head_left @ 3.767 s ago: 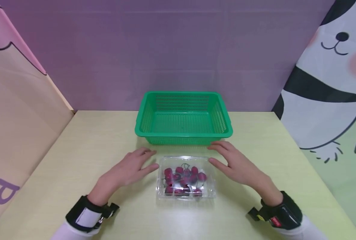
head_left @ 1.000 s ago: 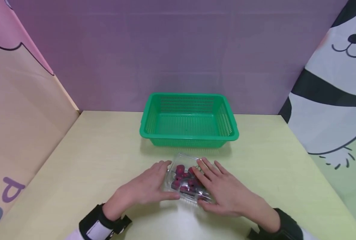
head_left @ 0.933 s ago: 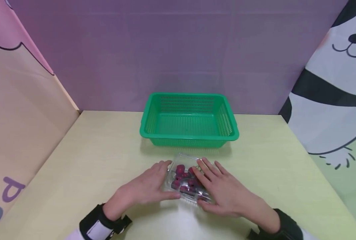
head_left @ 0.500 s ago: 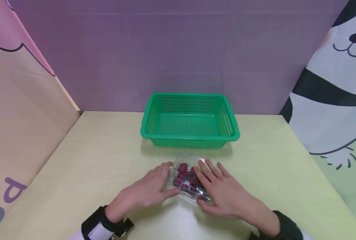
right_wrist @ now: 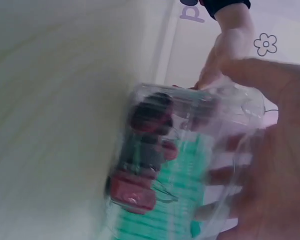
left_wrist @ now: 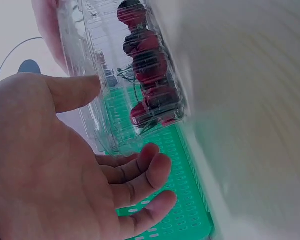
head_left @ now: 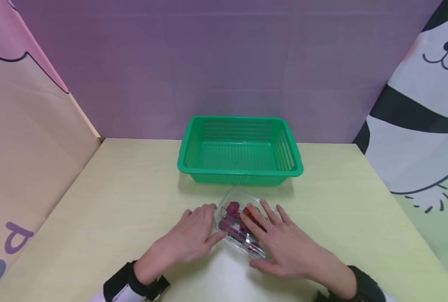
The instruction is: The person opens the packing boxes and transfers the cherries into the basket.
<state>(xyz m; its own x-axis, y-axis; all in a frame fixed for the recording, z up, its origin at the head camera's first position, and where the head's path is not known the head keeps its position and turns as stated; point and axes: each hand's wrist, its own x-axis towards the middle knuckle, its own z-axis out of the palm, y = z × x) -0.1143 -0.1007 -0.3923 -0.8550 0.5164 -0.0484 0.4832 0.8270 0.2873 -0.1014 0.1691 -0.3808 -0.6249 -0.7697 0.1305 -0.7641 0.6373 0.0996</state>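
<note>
A clear plastic clamshell box (head_left: 240,194) of red cherries (head_left: 232,206) sits turned at an angle on the table. Dark stems show through its side in the left wrist view. At the box's left end is my left hand (head_left: 190,237), its thumb on the rim and its bent fingers around the far left corner, holding that end. My right hand (head_left: 284,241) lies over the right part of the lid with fingers spread and nearly straight, covering some cherries. In the right wrist view, blurred, the right thumb (right_wrist: 259,75) runs along the near side of the box.
Just behind the box stands a green slotted plastic basket (head_left: 243,171) with nothing inside it. The pale wooden table (head_left: 141,180) meets a purple backdrop (head_left: 224,67) at the back. Printed cloth panels flank both sides, a panda on the right one.
Earlier, both hands hovered beside a squarely placed box. They have since come onto it, and it has turned askew. Over the last second the box shifts slightly away and the left thumb moves up its rim.
</note>
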